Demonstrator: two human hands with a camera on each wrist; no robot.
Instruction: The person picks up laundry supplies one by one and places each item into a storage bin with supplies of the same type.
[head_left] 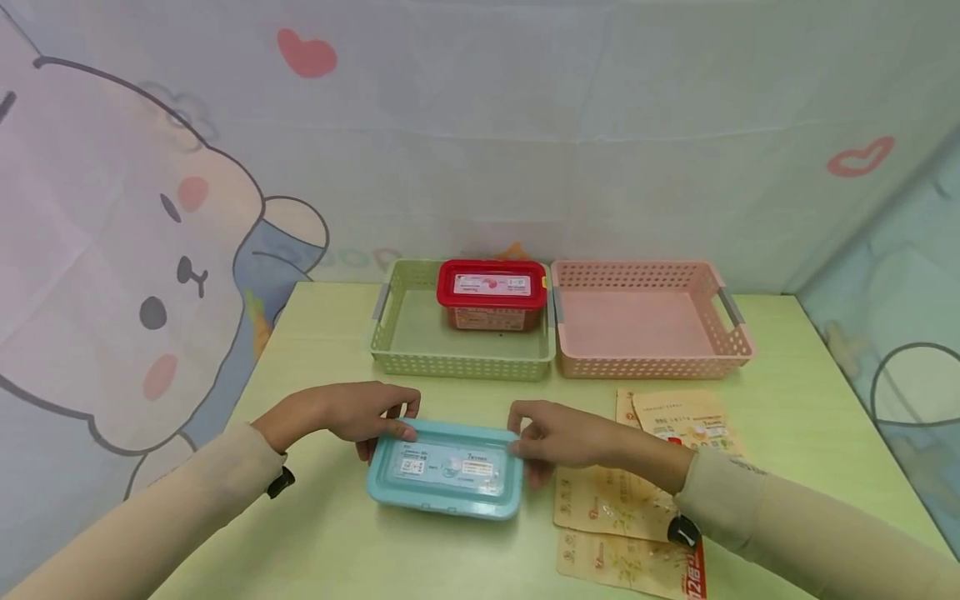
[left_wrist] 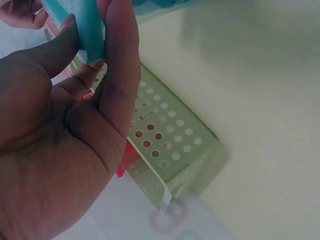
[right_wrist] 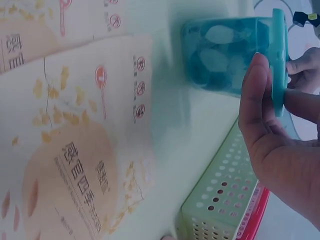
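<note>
A teal lidded plastic box [head_left: 450, 471] with a printed label on its lid is in front of me at the table's middle. My left hand [head_left: 367, 414] pinches the lid's left edge, thumb on top and fingers beneath. On the opposite side my right hand [head_left: 558, 433] grips the lid's rim between thumb and fingers. In the right wrist view the box's clear blue body [right_wrist: 222, 55] shows rounded shapes inside, below the teal lid [right_wrist: 278, 60]. Between thumb and fingers, the lid's corner [left_wrist: 91, 40] appears in the left wrist view.
Behind the box stands a green perforated basket [head_left: 461, 367] holding a red-lidded box [head_left: 491, 287]. A pink basket [head_left: 652, 367] sits beside it on the right. Several yellow printed packets [head_left: 615, 500] lie on the table under my right forearm. A patterned cloth [head_left: 480, 125] hangs behind.
</note>
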